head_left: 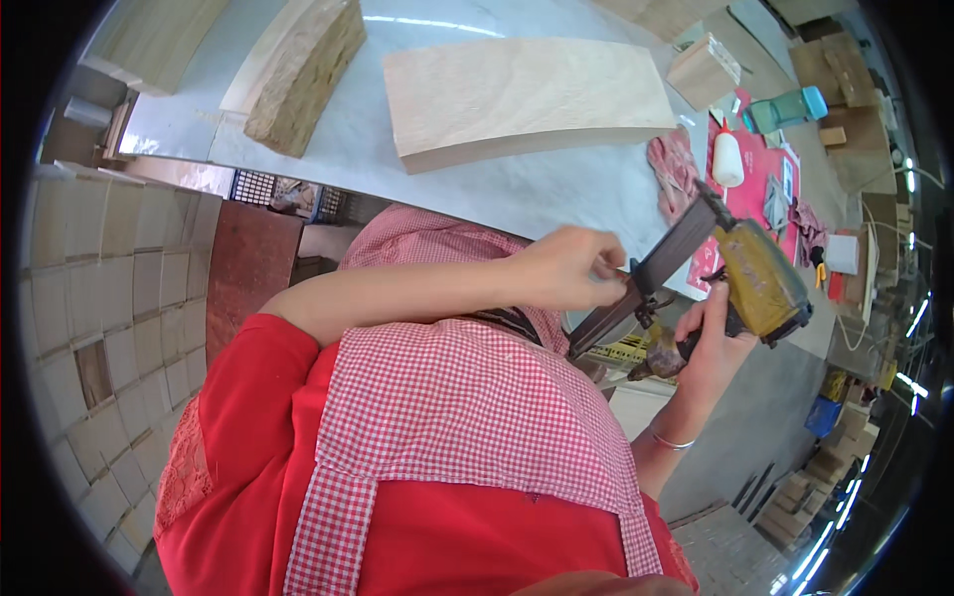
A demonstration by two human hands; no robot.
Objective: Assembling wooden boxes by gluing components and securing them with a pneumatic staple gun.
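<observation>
Head view: right hand point(714, 343) grips the nailer point(763, 278), seemingly to bear its weight; left hand point(569, 266) curls at the magazine point(678, 243), hold unclear.

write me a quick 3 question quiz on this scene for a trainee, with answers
1. Which grip holds the nail gun?
2. True or false: the teal jar has a blue lid.
3. Where is the left grip?
a) on the white bottle
b) at the nail gun's dark rail
c) flat on the table

Key:
1. The right grip
2. True
3. b
</observation>
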